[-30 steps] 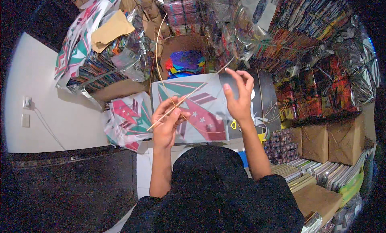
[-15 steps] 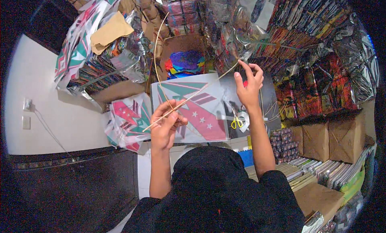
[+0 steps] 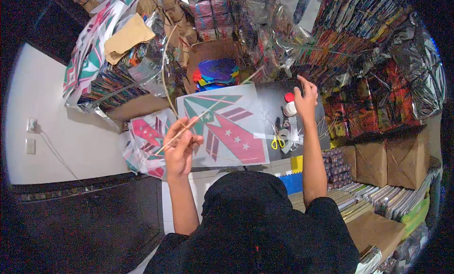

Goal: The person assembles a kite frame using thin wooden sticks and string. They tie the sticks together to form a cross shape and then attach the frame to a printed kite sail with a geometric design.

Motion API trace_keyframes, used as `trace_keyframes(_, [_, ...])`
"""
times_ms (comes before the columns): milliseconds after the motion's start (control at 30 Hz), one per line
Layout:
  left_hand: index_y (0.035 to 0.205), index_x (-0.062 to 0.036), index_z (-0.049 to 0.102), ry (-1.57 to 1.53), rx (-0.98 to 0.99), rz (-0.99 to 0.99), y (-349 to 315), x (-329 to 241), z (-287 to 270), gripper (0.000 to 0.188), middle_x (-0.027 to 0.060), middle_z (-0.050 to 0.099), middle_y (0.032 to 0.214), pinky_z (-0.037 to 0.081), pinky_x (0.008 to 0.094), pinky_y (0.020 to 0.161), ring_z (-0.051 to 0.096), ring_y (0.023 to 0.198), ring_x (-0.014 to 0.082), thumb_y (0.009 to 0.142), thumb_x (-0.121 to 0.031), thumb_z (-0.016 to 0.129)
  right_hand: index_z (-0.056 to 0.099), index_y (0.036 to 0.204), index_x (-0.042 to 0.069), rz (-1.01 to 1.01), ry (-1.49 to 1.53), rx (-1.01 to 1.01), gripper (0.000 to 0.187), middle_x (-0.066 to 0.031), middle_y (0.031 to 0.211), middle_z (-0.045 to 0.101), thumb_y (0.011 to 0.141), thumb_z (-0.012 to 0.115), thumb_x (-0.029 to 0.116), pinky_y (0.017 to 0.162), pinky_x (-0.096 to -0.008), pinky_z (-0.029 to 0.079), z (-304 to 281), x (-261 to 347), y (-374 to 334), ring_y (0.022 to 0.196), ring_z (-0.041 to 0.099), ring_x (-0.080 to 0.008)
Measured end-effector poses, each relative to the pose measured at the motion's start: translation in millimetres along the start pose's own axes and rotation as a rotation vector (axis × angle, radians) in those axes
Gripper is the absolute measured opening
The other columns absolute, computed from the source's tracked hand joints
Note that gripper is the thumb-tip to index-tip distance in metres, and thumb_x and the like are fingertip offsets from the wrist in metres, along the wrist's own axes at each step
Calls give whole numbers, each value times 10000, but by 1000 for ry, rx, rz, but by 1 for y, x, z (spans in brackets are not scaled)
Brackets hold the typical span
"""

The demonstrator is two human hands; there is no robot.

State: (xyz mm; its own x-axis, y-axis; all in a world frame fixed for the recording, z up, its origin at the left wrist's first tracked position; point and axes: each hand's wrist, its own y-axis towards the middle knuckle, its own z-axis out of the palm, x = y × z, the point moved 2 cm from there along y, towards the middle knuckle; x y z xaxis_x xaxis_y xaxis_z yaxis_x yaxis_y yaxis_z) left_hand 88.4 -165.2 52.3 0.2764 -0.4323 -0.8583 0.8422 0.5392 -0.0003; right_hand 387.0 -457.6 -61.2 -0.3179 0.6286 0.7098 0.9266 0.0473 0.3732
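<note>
My left hand [image 3: 180, 148] grips a thin wooden stick [image 3: 208, 112] that runs up and right across a kite sheet [image 3: 227, 127] printed in green, pink and purple with stars. A long thin curved stick [image 3: 165, 80] rises from near that hand toward the top. My right hand [image 3: 305, 101] is stretched out to the right, fingers pinched together just above a white bottle with a red cap [image 3: 289, 104]; nothing large shows in it. Yellow-handled scissors [image 3: 277, 141] lie to the right of the kite sheet.
More printed kite sheets [image 3: 144, 141] lie left of the main one. A brown box with coloured paper [image 3: 215, 70] stands behind. Stacks of shiny wrapped kites [image 3: 369, 52] fill the back and right, with brown boxes [image 3: 392, 160] at the right. A white wall with a socket [image 3: 32, 125] is at left.
My right hand has left the kite sheet and moved right and away, out over the red-capped bottle. My left hand has kept the stick in nearly the same place.
</note>
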Motion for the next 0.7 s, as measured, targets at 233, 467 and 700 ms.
trace_keyframes(233, [1372,5,480,50,-238,11,0,-5,-38,432,226,611,1295,632,340,730,730,854,224,964,-54,608,634,1243,75,206,241,93,362,-88,973,698,890,658,151,799,-319,520,19,-109,-17,847,654,-187])
trace_keyframes(467, [1404,-6,463,91,-346,48,-5,2,-42,476,176,628,1290,623,319,733,716,849,193,962,-75,626,628,1248,88,273,87,203,349,-70,944,689,901,651,112,812,-323,524,18,-149,-34,857,645,-149])
trace_keyframes(700, [1408,-2,457,135,-381,56,-4,18,-30,486,179,622,1297,619,323,756,715,872,186,962,-87,630,522,1349,77,124,159,335,522,-104,1069,675,851,660,9,869,-347,533,33,-165,-28,933,670,-204])
